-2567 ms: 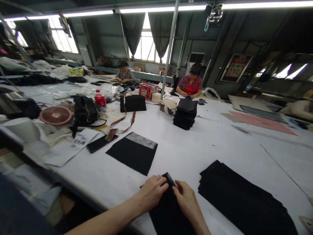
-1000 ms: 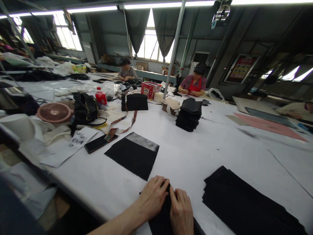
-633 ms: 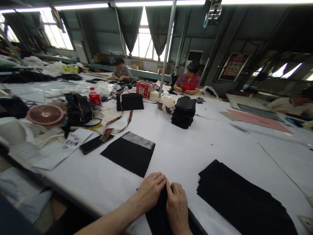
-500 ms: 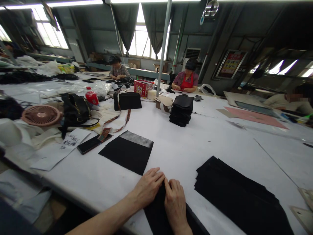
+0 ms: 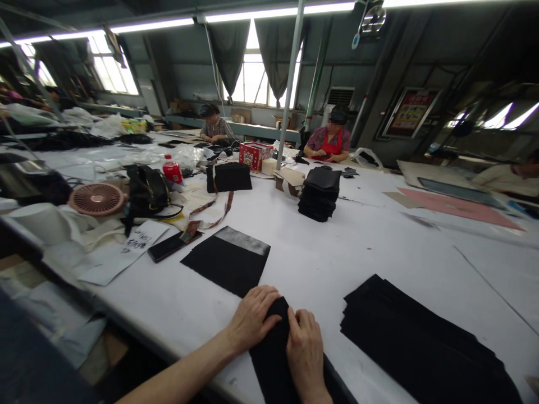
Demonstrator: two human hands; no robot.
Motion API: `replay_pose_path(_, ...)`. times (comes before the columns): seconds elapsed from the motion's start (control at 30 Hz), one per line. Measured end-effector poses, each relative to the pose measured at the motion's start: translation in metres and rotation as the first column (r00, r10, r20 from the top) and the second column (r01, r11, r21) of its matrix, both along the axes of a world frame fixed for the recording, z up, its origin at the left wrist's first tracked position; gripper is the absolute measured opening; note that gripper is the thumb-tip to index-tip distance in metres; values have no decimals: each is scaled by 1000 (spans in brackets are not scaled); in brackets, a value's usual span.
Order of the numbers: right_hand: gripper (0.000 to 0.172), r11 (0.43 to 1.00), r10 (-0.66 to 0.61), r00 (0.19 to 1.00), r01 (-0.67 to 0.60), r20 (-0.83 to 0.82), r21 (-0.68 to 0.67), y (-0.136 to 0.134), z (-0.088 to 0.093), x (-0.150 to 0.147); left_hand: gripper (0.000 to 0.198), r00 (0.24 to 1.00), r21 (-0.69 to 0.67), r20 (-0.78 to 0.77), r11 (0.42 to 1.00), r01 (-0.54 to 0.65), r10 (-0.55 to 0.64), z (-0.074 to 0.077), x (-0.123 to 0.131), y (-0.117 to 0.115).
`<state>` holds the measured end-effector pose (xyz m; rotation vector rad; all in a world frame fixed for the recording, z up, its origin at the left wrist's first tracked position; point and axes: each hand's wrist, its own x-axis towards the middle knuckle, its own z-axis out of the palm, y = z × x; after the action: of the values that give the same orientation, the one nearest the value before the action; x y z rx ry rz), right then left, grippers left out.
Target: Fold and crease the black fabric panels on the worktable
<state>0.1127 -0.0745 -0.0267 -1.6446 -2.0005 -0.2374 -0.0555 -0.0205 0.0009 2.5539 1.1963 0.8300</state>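
In the head view, a narrow black sheet of fabric-like material [image 5: 273, 359] lies at the table's front edge, under both hands. My left hand [image 5: 255, 317] rests across its left side, fingers stretched out and thumb apart on the surface. Along the sheet's right edge, my right hand [image 5: 304, 350] has bent fingers pressed against the material; its thumb is partly hidden. Just beyond the left hand lies a flat black piece [image 5: 225, 264] with a greyish band along its far side. To the right is a fanned stack of black sheets [image 5: 421, 336].
Behind stand a pile of black pieces [image 5: 319, 193] and a black folded bundle [image 5: 229, 177]. At left are a phone [image 5: 168, 248], a paper with writing [image 5: 126, 252], a pink fan [image 5: 97, 198] and a black bag [image 5: 145, 191]. A metal pole [image 5: 290, 84] rises mid-table. Co-workers sit across the table.
My hands have moved slightly apart at the sheet's far end, baring its tip. The left thumb has spread onto the sheet. The whole view has shifted a little.
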Motion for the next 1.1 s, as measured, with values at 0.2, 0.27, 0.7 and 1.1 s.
replay_pose_path(0.2,38,1000,11,999,-11,-37,19,0,-3,0,14,997,-35,-29,997,76,-77,8,2,-5)
replay_pose_path(0.27,37,1000,17,998,-16,-58,19,1,-5,1,12,995,-43,-43,995,84,-86,9,3,-5)
replay_pose_path(0.7,9,966,-34,999,31,-6,-255,19,29,13,8,995,-60,-51,995,84,-87,4,1,-3)
replay_pose_path(1.1,14,993,45,996,-36,81,-109,37,15,-4,12,998,-97,-25,994,58,-61,5,0,-3)
